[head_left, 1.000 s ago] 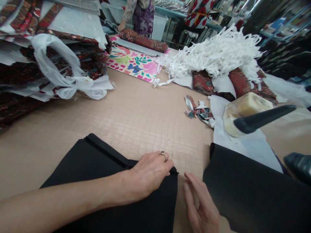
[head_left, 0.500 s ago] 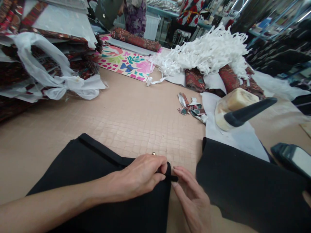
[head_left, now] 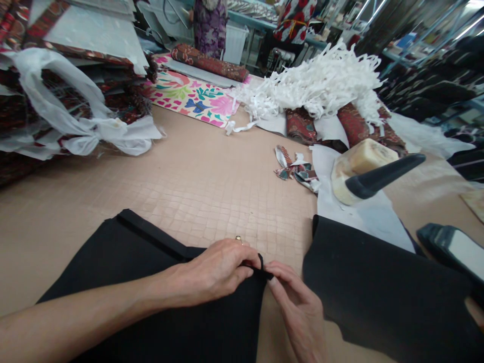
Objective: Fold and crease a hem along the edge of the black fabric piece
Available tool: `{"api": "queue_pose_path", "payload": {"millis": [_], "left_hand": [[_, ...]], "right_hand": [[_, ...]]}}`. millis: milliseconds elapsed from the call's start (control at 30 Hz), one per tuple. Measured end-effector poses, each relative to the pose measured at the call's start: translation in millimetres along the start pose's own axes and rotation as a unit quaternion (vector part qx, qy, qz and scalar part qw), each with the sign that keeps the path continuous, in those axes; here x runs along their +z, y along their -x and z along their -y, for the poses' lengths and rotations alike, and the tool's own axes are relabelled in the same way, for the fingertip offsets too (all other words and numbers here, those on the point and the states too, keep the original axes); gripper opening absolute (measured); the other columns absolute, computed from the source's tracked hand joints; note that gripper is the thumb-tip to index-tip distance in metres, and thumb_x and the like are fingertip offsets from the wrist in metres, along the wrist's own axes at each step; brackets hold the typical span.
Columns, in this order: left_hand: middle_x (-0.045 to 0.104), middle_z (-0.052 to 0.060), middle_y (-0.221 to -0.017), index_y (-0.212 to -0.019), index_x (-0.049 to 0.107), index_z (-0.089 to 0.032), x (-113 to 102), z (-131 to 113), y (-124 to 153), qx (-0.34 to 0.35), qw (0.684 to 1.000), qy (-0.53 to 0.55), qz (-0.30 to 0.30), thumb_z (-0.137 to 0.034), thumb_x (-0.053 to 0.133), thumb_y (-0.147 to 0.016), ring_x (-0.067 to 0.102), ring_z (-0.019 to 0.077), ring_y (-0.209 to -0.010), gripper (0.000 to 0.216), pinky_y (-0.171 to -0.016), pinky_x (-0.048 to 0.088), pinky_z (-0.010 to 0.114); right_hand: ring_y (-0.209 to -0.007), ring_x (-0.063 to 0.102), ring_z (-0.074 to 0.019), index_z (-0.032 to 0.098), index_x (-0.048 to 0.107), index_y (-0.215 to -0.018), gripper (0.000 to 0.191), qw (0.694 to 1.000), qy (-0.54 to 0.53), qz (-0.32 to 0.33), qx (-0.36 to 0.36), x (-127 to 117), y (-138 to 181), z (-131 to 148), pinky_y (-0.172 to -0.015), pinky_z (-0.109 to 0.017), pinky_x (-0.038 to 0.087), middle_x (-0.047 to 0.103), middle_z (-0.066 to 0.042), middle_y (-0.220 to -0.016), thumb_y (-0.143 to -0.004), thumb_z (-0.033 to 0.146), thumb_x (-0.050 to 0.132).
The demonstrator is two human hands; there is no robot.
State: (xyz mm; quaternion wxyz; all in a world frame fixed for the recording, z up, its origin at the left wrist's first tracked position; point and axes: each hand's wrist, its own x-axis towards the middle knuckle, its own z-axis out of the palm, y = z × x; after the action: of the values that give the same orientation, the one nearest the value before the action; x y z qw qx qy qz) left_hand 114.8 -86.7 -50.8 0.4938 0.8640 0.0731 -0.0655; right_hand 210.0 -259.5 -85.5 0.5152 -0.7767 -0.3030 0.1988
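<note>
The left hand (head_left: 217, 267) lies on the near black fabric piece (head_left: 151, 297), fingers pinched together on the folded strip at its far right corner. The right hand (head_left: 300, 312) meets it there, thumb and forefinger closed on the tip of the same corner. This fabric lies on the tan table (head_left: 196, 171), near the centre. Just right of it lies a second black fabric piece (head_left: 378, 292). Farther right sit a wax block (head_left: 359, 161) and a black handle (head_left: 381, 176); white strips (head_left: 325, 85) are heaped far behind
</note>
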Motion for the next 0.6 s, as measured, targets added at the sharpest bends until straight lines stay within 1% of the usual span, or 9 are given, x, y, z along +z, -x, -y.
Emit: {"api": "queue_pose_path", "payload": {"millis": [133, 233, 333, 467, 600], "left_hand": [[0.063, 0.001, -0.081, -0.089, 0.062, -0.019, -2, -2, -3, -0.011, 1.0, -0.003, -0.002, -0.011, 0.05, -0.079, 0.056, 0.0155, -0.078, 0.017, -0.07, 0.039, 0.025], [0.063, 0.002, -0.075, -0.084, 0.065, -0.017, 1, -4, -6, -0.026, 1.0, 0.005, -0.006, -0.021, 0.046, -0.084, 0.055, 0.0151, -0.072, 0.019, -0.065, 0.038, 0.024], [0.063, 0.002, -0.073, -0.083, 0.066, -0.016, 5, -3, -9, -0.021, 1.0, 0.017, -0.006, -0.027, 0.045, -0.086, 0.055, 0.0148, -0.069, 0.024, -0.062, 0.037, 0.024], [0.064, 0.001, -0.077, -0.084, 0.065, -0.018, 10, 2, -9, -0.004, 1.0, 0.009, -0.015, -0.026, 0.051, -0.084, 0.057, 0.0147, -0.071, 0.016, -0.062, 0.036, 0.024], [0.064, 0.0, -0.075, -0.083, 0.063, -0.019, 11, 4, -8, -0.002, 1.0, -0.012, -0.019, -0.024, 0.053, -0.084, 0.056, 0.0149, -0.072, 0.012, -0.062, 0.035, 0.024]], "right_hand": [[-0.086, 0.064, -0.0184, 0.021, 0.069, -0.081, 0.013, 1.0, 0.0, 0.006, 0.011, -1, 0, -2, -0.076, -0.029, 0.054, 0.068, -0.005, -0.09, -0.076, 0.029, 0.06], [-0.084, 0.064, -0.0177, 0.021, 0.069, -0.082, 0.013, 1.0, 0.002, 0.007, 0.009, -1, 0, -3, -0.074, -0.027, 0.054, 0.068, -0.004, -0.09, -0.076, 0.029, 0.061], [-0.082, 0.064, -0.0168, 0.022, 0.069, -0.082, 0.012, 1.0, -0.004, 0.008, 0.013, -1, -1, -3, -0.071, -0.025, 0.054, 0.068, -0.004, -0.089, -0.075, 0.029, 0.061], [-0.08, 0.064, -0.0173, 0.02, 0.069, -0.081, 0.015, 0.999, -0.018, 0.011, 0.039, 0, -3, 1, -0.069, -0.024, 0.054, 0.068, -0.004, -0.087, -0.075, 0.032, 0.061], [-0.083, 0.064, -0.0179, 0.021, 0.07, -0.082, 0.018, 0.997, -0.029, 0.022, 0.068, -1, -3, 3, -0.071, -0.024, 0.053, 0.068, -0.004, -0.088, -0.075, 0.034, 0.061]]}}
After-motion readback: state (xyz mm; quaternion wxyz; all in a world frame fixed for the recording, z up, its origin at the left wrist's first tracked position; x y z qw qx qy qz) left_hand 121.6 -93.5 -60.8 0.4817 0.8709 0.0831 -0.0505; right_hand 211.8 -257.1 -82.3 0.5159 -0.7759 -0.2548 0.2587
